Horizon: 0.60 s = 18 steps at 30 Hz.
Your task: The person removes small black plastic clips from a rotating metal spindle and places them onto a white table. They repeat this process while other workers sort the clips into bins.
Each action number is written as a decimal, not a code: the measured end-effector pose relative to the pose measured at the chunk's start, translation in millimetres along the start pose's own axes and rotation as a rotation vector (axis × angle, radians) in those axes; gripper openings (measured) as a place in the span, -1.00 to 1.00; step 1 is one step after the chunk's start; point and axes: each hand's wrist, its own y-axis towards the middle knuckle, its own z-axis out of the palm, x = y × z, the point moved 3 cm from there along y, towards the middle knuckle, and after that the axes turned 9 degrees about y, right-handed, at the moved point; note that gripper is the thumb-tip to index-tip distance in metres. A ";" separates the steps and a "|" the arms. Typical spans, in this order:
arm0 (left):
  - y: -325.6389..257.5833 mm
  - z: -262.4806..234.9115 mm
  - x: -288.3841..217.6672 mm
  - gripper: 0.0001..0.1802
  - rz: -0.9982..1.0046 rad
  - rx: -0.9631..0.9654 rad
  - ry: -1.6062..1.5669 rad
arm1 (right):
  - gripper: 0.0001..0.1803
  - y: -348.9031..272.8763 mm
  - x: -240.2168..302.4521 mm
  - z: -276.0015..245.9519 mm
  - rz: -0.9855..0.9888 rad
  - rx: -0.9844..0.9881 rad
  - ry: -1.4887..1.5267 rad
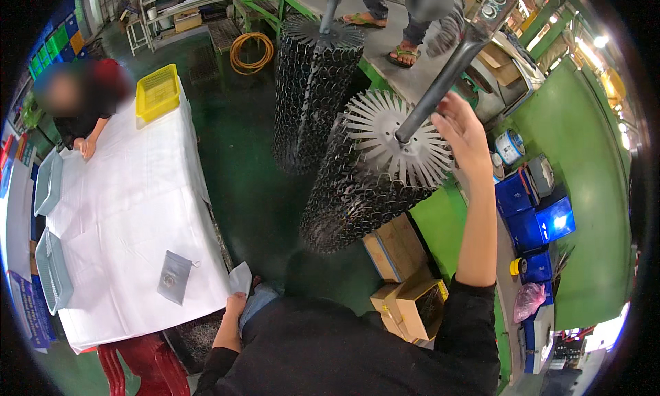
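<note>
My left hand (236,304) is low beside the white-covered table's near corner, its fingers closed on a flat pale grey pouch (240,279). Whether anything is inside that pouch I cannot make out. My right hand (464,133) is raised next to the dark pole (440,83) of a tall round rack; its fingers are curved and apart, close to the pole. A slotted metal disc (392,138) caps this rack, and rows of black hooks (364,202) hang below it. On the table lies another grey pouch (176,278) with a round shape showing in it.
A second hook rack (313,97) stands just beyond. The white table (130,210) carries a yellow basket (157,93); grey-blue trays (53,272) line its far left edge. A person sits across it. Cardboard boxes (405,310) are near my right; another person's sandaled feet show on a platform (371,49).
</note>
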 end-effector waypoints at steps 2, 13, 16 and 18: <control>4.4 -12.5 3.0 -0.64 -0.057 0.031 0.015 | -0.66 15.1 -3.9 12.4 -0.058 0.047 0.125; 22.0 -29.6 20.7 -0.70 -0.030 0.097 -0.363 | -0.85 53.7 4.8 31.0 0.096 0.086 0.310; 10.7 -35.0 16.3 -0.69 -0.047 0.063 -0.300 | -0.82 68.6 -3.5 47.4 0.186 0.153 0.680; 1.8 -38.4 9.5 -0.71 0.015 -0.014 -0.210 | -0.80 71.3 -6.8 51.2 0.208 0.110 0.693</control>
